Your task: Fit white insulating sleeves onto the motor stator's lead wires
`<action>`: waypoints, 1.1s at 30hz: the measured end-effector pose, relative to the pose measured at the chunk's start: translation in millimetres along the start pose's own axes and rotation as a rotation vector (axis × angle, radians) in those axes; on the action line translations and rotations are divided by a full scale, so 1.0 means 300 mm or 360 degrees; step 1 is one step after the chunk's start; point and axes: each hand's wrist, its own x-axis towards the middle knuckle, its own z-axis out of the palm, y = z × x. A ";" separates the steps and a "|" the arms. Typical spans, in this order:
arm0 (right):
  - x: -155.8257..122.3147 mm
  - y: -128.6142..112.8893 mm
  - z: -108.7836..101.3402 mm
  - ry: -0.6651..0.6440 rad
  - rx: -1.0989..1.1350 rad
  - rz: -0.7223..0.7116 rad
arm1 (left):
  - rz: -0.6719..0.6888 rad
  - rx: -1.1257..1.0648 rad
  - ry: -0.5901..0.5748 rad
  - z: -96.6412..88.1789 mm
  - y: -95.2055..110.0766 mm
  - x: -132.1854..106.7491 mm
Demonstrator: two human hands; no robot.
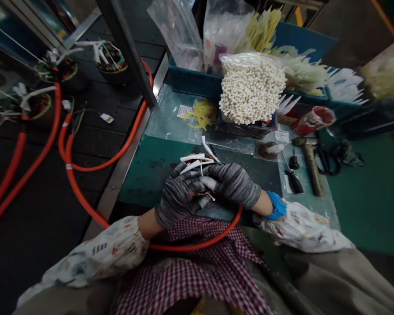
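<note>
- Wire bundle (pixel 200 162) sat between the two gloved hands, over the near edge of the green table (pixel 147 166), with white tubes (pixel 191 166) poking out at its top.
- Left hand (pixel 179 197) had its fingers curled around the bundle's left side.
- Right hand (pixel 234 186) gripped from the other side, fingers bent in; from my remote seat I could not tell which strand its fingertips pinched.
- I judged that the tubes could slide off their wires if the gloves rubbed against them or a thumb pressed crookedly.
- Orange cable (pixel 197 246) curved across the lap and rose below the right hand. I could not see where it ended, but if joined to the bundle, a shift of the knees might have tugged the work askew.
- Screwdriver (pixel 294 181) and hammer (pixel 311 170) lay near the right forearm; a careless elbow could have knocked them.
- Crowded fingers worried me most: a thin wire trapped under one could kink unnoticed.
</note>
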 end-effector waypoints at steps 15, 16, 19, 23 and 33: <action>-0.013 0.048 -0.047 -0.0190 0.1045 -0.0070 | -0.0025 0.0014 -0.0189 0.000 -0.022 -0.026; -0.009 0.045 -0.053 -0.0209 0.1040 -0.0073 | -0.0023 0.0005 -0.0181 0.000 -0.023 -0.027; -0.003 0.044 -0.074 -0.0367 0.1110 -0.0051 | -0.0008 -0.0012 -0.0136 0.000 -0.022 -0.024; -0.003 0.053 -0.090 -0.0498 0.1104 -0.0054 | 0.0018 -0.0029 -0.0129 -0.002 -0.019 -0.015; -0.019 0.050 -0.053 -0.0082 0.1227 0.0065 | -0.0018 -0.0034 -0.0100 -0.002 -0.011 -0.010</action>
